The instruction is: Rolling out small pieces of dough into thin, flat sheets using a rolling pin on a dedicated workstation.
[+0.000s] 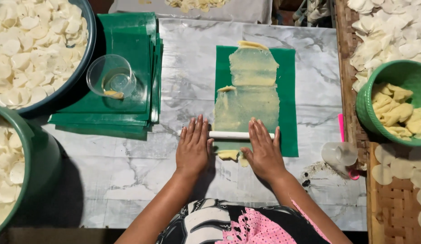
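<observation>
The left hand and the right hand both lie flat, palm down and fingers stretched, on one thin white rolling pin. The hands are apart, with a bare piece of the pin between them, and they press on it and do not grip it. The pin lies across the near end of one green plastic sheet in the middle of the grey marbled worktop. On this sheet lies a thin, flattened strip of pale yellow dough, which reaches from the pin to the far edge; two small yellow dough scraps lie just behind the pin, near the person's wrists.

To the left there is one stack of green plastic sheets, and on it stands one clear plastic cup with a little liquid inside. At the left edge are two large round tubs, a dark blue tub and a green tub, both full of white round wafers. On the right, one green round bowl holds yellow dough pieces. It is on a woven bamboo tray where more white wafers lie spread. One small clear plastic cup lies on its side beside the tray, with a pink object under it that I cannot identify.
</observation>
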